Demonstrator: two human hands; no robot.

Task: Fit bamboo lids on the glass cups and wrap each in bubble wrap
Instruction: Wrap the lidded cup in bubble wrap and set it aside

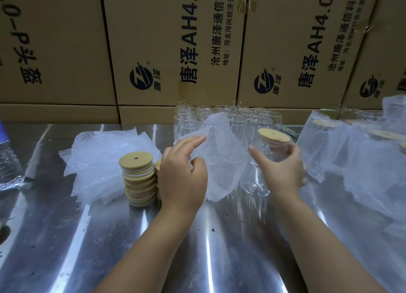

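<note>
My right hand [283, 167] grips a clear glass cup [259, 178], tilted, with a round bamboo lid [273, 135] on its mouth. My left hand [183, 172] pinches a sheet of bubble wrap [222, 152] that hangs between the hands and touches the cup's left side. Stacks of bamboo lids [138, 178] stand just left of my left hand. Several bare glass cups [222, 116] stand in rows behind the sheet. A pile of bubble wrap sheets [98, 161] lies left of the lids.
The metal table [153, 248] is shiny and bare at the front. Wrapped, lidded cups [351, 143] lie heaped at the right. Cardboard boxes [171, 47] wall off the back. A plastic bottle [8, 161] stands at the left edge.
</note>
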